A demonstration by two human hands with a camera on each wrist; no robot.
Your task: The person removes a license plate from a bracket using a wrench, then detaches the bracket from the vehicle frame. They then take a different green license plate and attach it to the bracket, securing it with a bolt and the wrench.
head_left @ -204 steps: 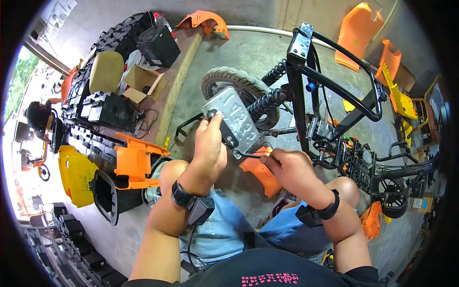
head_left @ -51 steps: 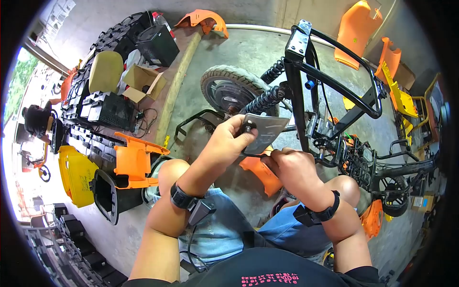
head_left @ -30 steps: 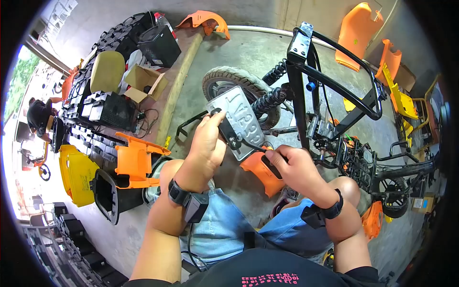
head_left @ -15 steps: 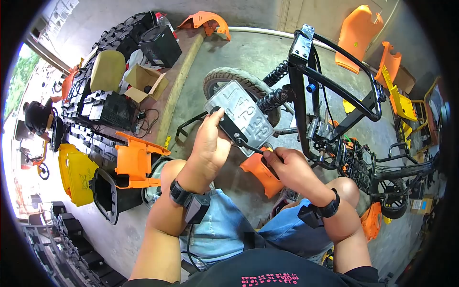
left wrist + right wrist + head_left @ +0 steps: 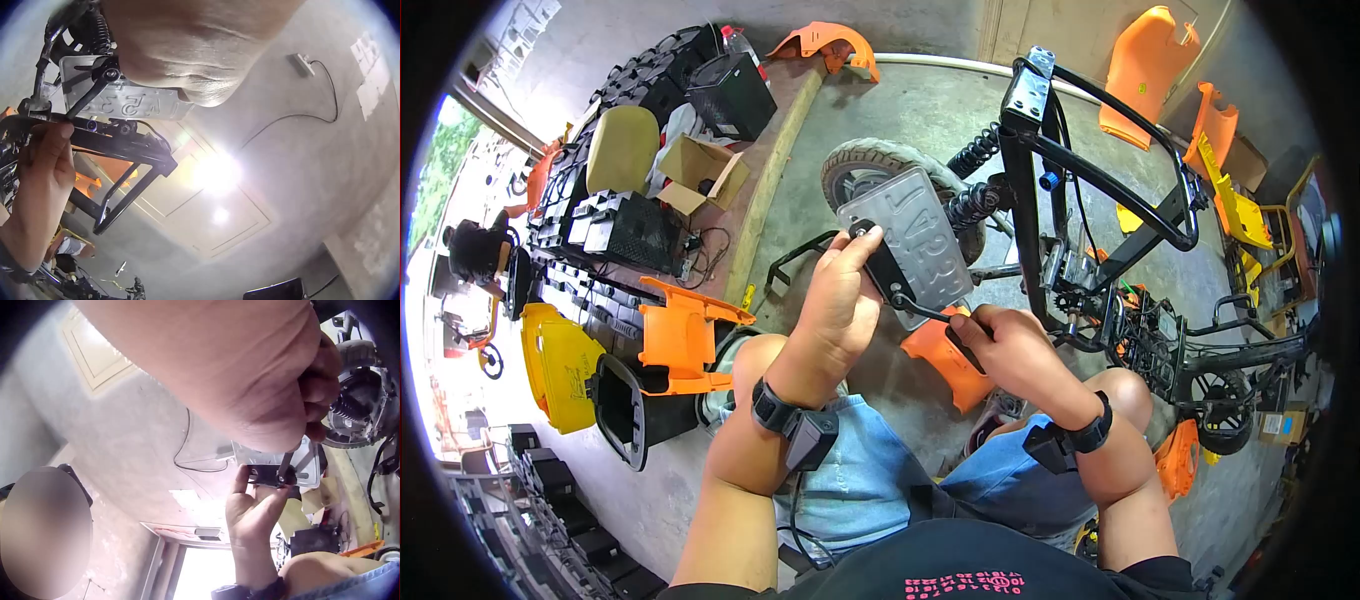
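My left hand (image 5: 837, 300) pinches an embossed metal licence plate (image 5: 925, 235) by the black bracket (image 5: 885, 268) fixed along its near edge, thumb on the bracket's upper end. The plate is held tilted in front of me, before the wheel. At the bracket's lower end, the round head of a dark wrench (image 5: 922, 310) sits over a bolt, as the left wrist view shows (image 5: 111, 74). My right hand (image 5: 1020, 355) grips the wrench's handle, fingers curled and thumb along it. In the right wrist view that hand hides most of the handle.
A stripped black motorbike frame (image 5: 1025, 180) with a rear wheel (image 5: 850, 165) and shock absorbers stands just ahead. An orange panel (image 5: 950, 370) lies under my hands. Black battery cases (image 5: 615, 230) and a cardboard box (image 5: 695, 180) are at left; another person (image 5: 475, 245) is at far left.
The plate, tipped steeply to the right 1.7 seconds ago, has turned back to show its embossed face. Over the last second its tilt has shifted slightly; my right hand stays on the wrench.
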